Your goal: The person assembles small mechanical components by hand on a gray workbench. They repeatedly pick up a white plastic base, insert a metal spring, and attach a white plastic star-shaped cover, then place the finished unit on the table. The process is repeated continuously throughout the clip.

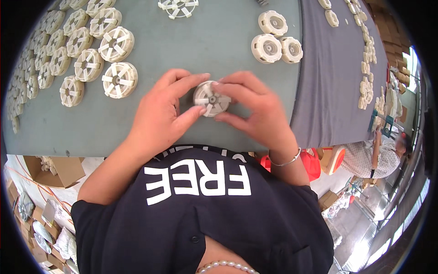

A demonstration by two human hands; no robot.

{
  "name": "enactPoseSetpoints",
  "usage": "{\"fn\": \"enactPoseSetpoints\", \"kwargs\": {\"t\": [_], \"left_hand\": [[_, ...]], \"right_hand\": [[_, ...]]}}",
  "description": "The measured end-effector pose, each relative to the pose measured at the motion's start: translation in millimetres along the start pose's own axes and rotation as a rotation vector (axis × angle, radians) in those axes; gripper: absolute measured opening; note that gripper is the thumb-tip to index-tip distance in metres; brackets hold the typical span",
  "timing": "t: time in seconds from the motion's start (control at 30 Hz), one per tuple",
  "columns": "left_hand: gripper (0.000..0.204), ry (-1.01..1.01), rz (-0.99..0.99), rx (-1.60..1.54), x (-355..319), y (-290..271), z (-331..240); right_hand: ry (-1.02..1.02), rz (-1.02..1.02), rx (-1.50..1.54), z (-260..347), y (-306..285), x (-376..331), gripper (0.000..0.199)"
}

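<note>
Between my two hands is a round off-white plastic part (pixel 212 100) with a spoked face and a small centre hub. My left hand (pixel 166 102) curls about its left side, thumb at the lower edge and fingers along the top. From the other side, my right hand (pixel 258 102) pinches its right rim with thumb and fingers; this hand is slightly blurred. The part's underside is hidden. Nearest to my left hand among the spoked round assemblies is one (pixel 119 80) at the left.
Rows of similar assemblies (pixel 88 65) fill the table's left side. Three round housings (pixel 266 48) sit at the upper right, and a spoked ring (pixel 178 7) at the far edge. Small parts (pixel 366 91) line the grey cloth (pixel 324 82). Another person (pixel 369 157) sits at the right.
</note>
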State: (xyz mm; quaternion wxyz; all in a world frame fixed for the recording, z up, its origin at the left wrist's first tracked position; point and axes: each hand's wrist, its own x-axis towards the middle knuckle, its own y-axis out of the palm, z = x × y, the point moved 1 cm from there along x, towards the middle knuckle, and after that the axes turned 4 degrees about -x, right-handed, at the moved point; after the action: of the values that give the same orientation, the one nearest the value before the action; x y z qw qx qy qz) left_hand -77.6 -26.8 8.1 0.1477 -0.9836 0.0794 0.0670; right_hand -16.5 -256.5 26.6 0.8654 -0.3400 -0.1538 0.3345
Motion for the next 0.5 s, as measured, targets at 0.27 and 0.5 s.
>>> {"fn": "enactPoseSetpoints", "kwargs": {"t": [0.27, 0.5], "left_hand": [[0.058, 0.125, 0.069, 0.195, -5.8, -4.7, 0.2], [0.049, 0.059, -0.391, 0.327, -14.3, -74.4, 18.3]], "right_hand": [[0.089, 0.190, 0.180, 15.8, 4.0, 1.0, 0.059], [-0.124, -0.268, -0.240, -6.5, 3.3, 105.9, 0.046]]}}
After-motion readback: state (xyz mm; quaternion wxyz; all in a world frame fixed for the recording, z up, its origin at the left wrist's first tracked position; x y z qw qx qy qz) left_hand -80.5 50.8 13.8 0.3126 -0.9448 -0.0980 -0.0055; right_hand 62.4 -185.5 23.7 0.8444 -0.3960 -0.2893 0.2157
